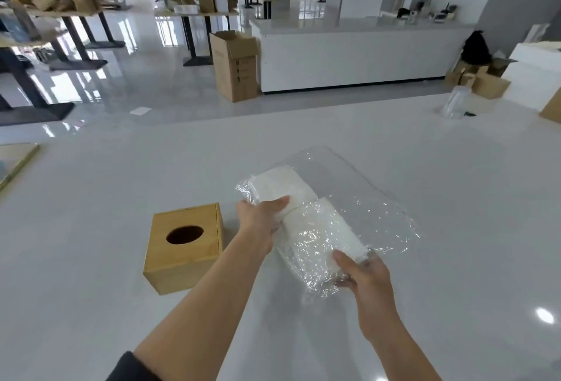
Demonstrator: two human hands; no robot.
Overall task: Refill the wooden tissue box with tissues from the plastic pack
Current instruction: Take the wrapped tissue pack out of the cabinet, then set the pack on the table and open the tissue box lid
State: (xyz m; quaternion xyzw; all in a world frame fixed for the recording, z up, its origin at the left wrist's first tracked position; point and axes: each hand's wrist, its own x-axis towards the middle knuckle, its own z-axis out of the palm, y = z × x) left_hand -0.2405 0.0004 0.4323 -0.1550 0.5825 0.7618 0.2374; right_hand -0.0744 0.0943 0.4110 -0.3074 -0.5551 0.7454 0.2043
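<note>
A square wooden tissue box with an oval hole in its lid stands on the white table, left of my hands. The clear plastic pack lies crumpled to its right, with white tissues showing inside and at its far end. My left hand grips the white tissue stack at the pack's far, open end. My right hand holds the near end of the plastic pack, fingers closed on the wrap. Both hands are slightly above the table.
The white table stretches wide around the box and pack. A clear plastic item stands at the far right edge. A wooden board lies at the left edge. Cardboard boxes and a white counter are on the floor beyond.
</note>
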